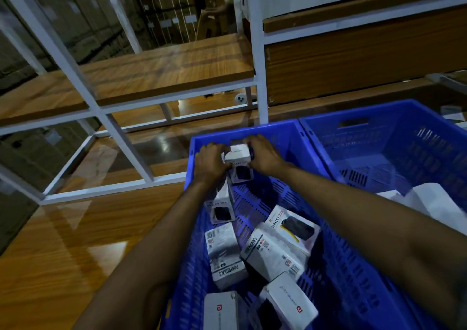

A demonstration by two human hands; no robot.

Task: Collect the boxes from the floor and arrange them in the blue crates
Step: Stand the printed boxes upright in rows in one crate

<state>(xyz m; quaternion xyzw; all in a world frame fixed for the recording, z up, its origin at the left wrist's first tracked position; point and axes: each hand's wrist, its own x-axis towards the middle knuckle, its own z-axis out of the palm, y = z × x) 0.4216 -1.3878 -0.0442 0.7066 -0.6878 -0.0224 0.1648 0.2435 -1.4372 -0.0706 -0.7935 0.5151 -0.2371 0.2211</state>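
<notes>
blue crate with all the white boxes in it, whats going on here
A person is reaching into the near blue crate with both arms. The left hand and right hand grip one white box between them at the crate's far end, just above another box. Several more Portronics boxes lie loose on the crate floor. The second blue crate to the right holds something white, too blurred to name.

A small white box (237, 154) is gripped at both ends by the left hand (211, 162) and right hand (262, 156), at the far end of the nearer blue crate (278, 131). Just below it stands an upright box (241, 174). Other white boxes (274, 253) lie tilted and overlapping on its slotted floor. A second blue crate (379, 116) stands just beside it on the right.
</notes>
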